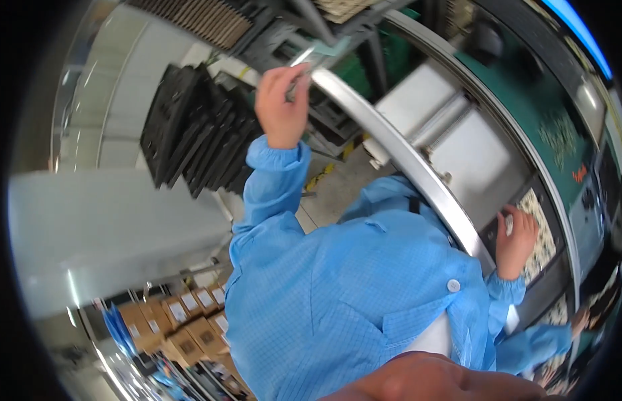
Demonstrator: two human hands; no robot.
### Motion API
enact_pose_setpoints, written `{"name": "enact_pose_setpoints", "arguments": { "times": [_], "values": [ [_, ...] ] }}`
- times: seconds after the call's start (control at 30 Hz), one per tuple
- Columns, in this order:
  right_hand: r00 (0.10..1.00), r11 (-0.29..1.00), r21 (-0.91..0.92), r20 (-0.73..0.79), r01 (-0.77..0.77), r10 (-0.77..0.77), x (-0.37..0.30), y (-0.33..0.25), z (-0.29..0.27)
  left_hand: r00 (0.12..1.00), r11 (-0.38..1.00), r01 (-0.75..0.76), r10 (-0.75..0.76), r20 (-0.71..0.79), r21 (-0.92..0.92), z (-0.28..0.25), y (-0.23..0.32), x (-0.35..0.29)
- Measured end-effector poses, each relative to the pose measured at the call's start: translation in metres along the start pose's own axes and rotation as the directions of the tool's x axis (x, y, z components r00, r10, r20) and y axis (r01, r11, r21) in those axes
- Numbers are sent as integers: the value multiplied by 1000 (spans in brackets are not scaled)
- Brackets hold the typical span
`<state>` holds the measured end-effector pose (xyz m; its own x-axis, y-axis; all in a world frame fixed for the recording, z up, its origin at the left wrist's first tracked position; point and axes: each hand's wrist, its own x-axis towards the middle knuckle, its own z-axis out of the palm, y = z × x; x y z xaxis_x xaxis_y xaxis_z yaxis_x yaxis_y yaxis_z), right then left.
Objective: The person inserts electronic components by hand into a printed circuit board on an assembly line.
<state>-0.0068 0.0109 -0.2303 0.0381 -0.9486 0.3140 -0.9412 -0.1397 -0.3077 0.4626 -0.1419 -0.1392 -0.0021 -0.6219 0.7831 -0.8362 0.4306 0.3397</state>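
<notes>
My left hand [283,103] is raised at the upper left, its fingers curled and thumb bent inward beside the end of a silver metal rail [391,130]. What it pinches, if anything, is blurred. To the right, my right hand [517,242] is closed on a small white piece [509,224] held between thumb and fingers. Beneath and beside this hand lies a dark tray [561,235] filled with small cream-coloured parts [542,224].
Stacked black trays [194,127] stand at the left. Beyond the rail are white panels [475,150] and a green work mat [548,123] with loose small parts. Cardboard boxes [197,334] fill a shelf. Another person's hand [579,323] reaches in at lower right.
</notes>
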Motion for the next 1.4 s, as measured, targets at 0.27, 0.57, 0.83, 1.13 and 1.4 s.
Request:
{"name": "enact_pose_setpoints", "arguments": {
  "times": [0.27, 0.57, 0.83, 1.13, 1.4],
  "values": [
    [985, 985, 61, 57, 159, -162, 22, -12, 13, 975, 308, 17, 205, -84, 951, -204, -82, 6],
    [987, 970, 200, -110, 140, -120, 8, -28, 5, 901, 603, -434, 291, 322, 669, -106, 66, -11],
    [946, 941, 275, -306, 196, -107, 2, -61, -8, 651, 687, -669, 725, 222, -284, 112, 107, -59],
    [980, 972, 233, -190, -12, 57, -30, -23, 14, 504, 628, -566, 776, 379, -535, 172, 141, -98],
    [980, 979, 202, -189, -19, 58, -42, -26, 35, 827, 982, -115, 179, 533, -151, 191, 73, -96]
  ]
}}
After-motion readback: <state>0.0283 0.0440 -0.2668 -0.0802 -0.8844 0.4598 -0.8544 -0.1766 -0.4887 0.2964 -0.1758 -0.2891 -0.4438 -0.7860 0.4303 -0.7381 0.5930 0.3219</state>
